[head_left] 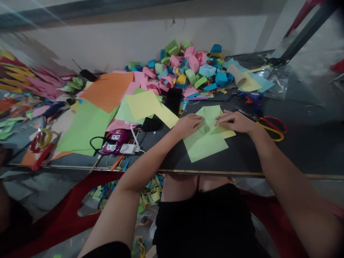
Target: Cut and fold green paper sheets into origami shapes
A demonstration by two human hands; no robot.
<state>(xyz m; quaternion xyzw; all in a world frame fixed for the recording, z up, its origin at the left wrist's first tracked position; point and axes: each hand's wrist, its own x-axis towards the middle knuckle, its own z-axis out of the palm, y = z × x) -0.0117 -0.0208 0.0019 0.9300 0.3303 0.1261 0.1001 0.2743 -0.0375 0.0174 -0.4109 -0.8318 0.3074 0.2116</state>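
Note:
A pale green folded paper (211, 116) lies on the dark table in front of me, with creased flaps showing. My left hand (189, 125) rests on its left side, fingers stretched out and pressing down on it. On the right side, my right hand (232, 120) lies with fingers apart, the fingertips on the paper. Beneath the folded piece are a light green sheet (206, 148) and the corner of a yellow sheet (229, 133). Scissors with red and yellow handles (272, 128) lie just right of my right wrist.
A heap of folded paper pieces (188, 68) stands against the wall. Loose green sheets (83, 129) and an orange sheet (107, 89) spread left, near a purple device (118, 139) with a white plug (129, 148). A blue glue gun (252, 99) and cardboard tube (238, 75) sit right.

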